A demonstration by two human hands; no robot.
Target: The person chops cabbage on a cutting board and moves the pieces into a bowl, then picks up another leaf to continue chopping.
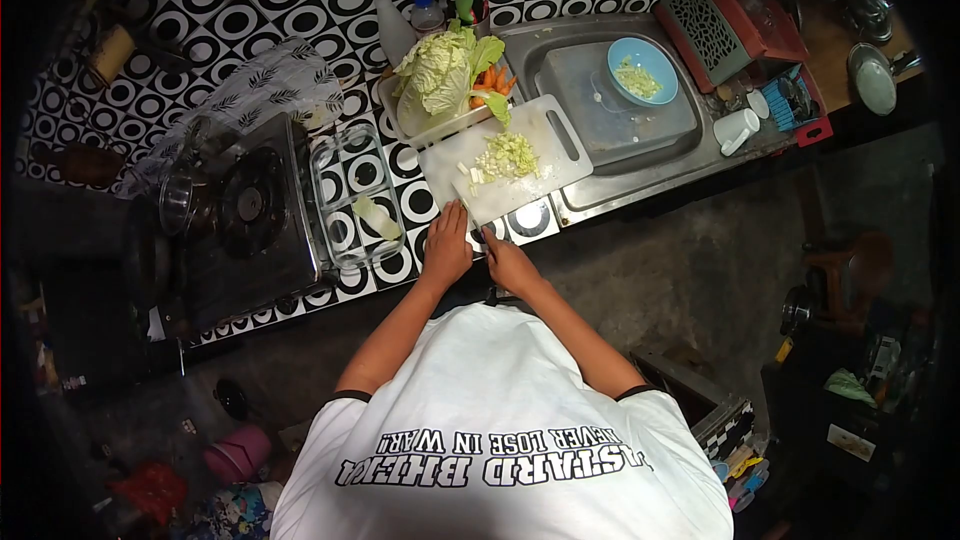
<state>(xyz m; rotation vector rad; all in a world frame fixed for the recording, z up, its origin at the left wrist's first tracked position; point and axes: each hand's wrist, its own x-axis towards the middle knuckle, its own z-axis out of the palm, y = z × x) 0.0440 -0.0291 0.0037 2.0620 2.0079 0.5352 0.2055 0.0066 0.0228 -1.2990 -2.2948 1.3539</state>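
At the near edge of the white cutting board, my left hand lies with its fingers together, over something too small to make out. Just right of it, my right hand is closed round the dark handle of a knife, whose blade points at the board. A pile of chopped pale green cabbage rests on the board. Behind it, a tray holds a cabbage head and orange carrots. To the left, a glass dish contains a pale piece of cabbage.
A gas stove stands at the left. The steel sink at the right bears a clear container and a blue bowl of chopped pieces. Beyond are a red rack and a white mug.
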